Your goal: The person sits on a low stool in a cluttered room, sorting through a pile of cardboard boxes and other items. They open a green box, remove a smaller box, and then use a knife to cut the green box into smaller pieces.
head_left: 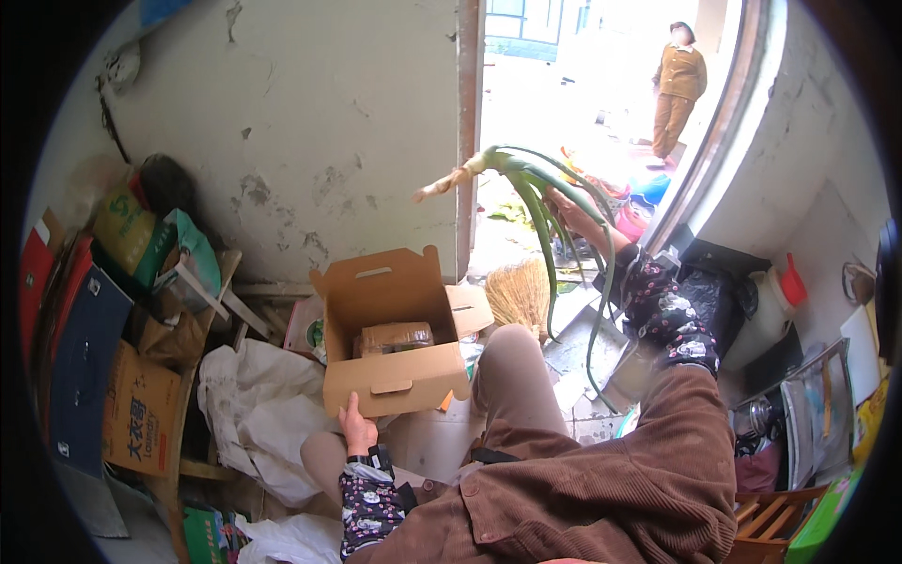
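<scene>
The aloe plant (pixel 543 177) is up in the air ahead of the person's right side, in front of the bright doorway, its bare tan stem pointing left toward the wall (pixel 319 113) and its long green leaves trailing down. The right hand (pixel 581 226) is curled around the leaves, though part of that grip is hidden. Such leaves would probably bruise or snap if pulled, so a light hold close to the crown, with the trailing tips clear of edges, would serve best.

Lower and to the left, the left hand (pixel 357 430) pinches the near corner of an open cardboard box (pixel 390 362), thumb on top; what bears the box's weight I cannot tell. A fuller grip on its wall would likely steady it better than the flap. Inside lies a brown wrapped package (pixel 396 338).

Beneath is a pale tiled floor (pixel 427 437), with a straw broom (pixel 519 287) beyond the right knee. A crumpled white sack (pixel 261 414) lies to the left, near a wooden rack and a printed carton (pixel 141 414). A black plastic bag (pixel 709 301) sits at right. Outside stands a person in brown (pixel 678 85).
</scene>
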